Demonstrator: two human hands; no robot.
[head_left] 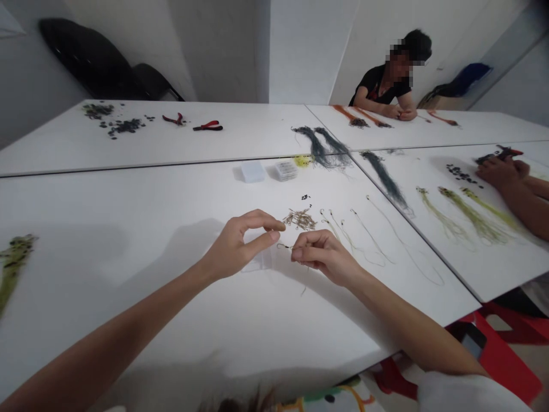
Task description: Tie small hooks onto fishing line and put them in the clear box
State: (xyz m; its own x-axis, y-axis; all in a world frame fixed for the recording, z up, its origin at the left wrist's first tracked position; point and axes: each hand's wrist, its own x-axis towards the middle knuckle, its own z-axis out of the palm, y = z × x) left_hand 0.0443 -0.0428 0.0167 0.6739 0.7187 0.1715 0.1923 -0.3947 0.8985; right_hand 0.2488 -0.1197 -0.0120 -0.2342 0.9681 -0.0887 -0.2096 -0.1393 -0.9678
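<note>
Between thumb and fingers my right hand (319,256) pinches a fish hook (283,246) with line hanging below it. The hook's bend points left, toward my left hand (244,240). That hand is held just to the left with thumb and fingers apart, nothing visible between them. Under and behind it is a clear plastic box (257,260), partly hidden. Beyond my fingertips lies a pile of small gold-brown metal pieces (300,219), with a few tiny black bits (305,197) farther back. Several hooks tied to pale lines (373,234) are laid out to the right.
Two small plastic boxes (253,171) and dark line bundles (317,146) sit farther back. Red-handled pliers (209,126) and dark pieces (128,126) lie on the far table. A co-worker's hands (501,170) are at right, near yellow-green bundles (476,212); another person (384,86) sits opposite.
</note>
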